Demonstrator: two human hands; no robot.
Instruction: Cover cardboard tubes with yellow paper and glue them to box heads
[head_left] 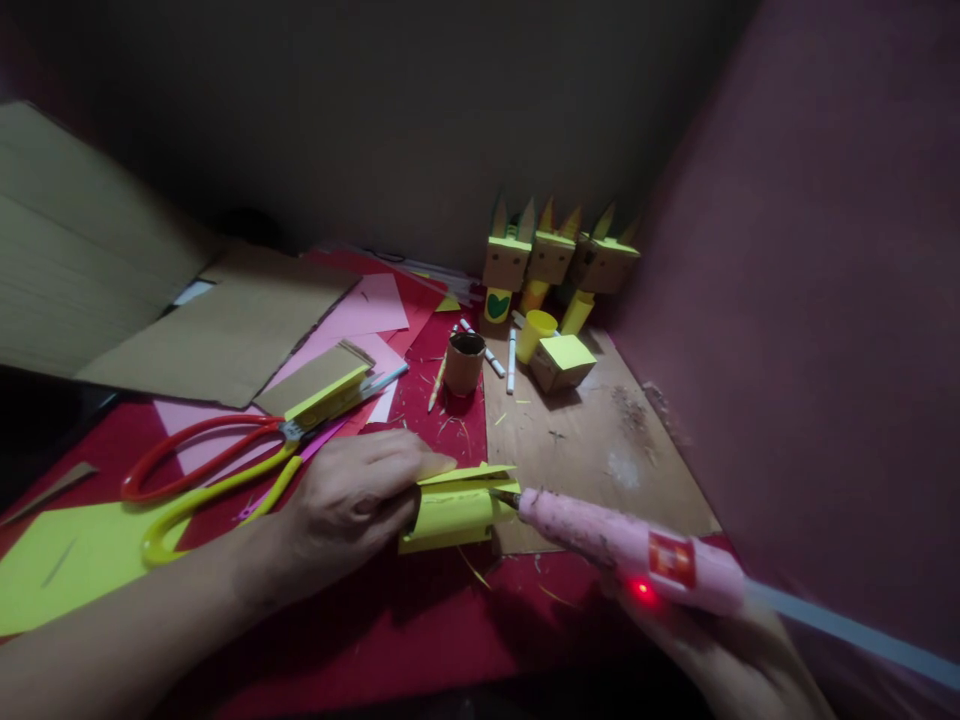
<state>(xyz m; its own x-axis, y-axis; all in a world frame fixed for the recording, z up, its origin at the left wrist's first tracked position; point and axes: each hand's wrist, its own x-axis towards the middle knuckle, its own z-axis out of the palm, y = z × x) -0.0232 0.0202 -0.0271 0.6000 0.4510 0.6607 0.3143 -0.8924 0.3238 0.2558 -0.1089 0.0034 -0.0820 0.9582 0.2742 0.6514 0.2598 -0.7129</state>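
My left hand (364,495) is closed on a piece of yellow paper (454,518) curled into a tube, with one edge flap lifted. In my right hand (712,650), partly hidden behind it, is a pink glue gun (600,530) with a red light lit. The gun's metal nozzle points left and meets the paper near its upper right edge; I cannot tell whether they touch. A pale glue stick (847,630) sticks out of the gun's back end. Left of my left hand lie scissors (291,430) with red and yellow handles.
Several box-headed cardboard figures (510,265) stand at the back. Before them are a yellow cup-like tube (537,335), a small box (564,362) with a yellow top, a brown cardboard tube (465,365) and markers. Cardboard sheets (225,330) and coloured paper (75,560) lie left; a wooden board (600,450) lies right.
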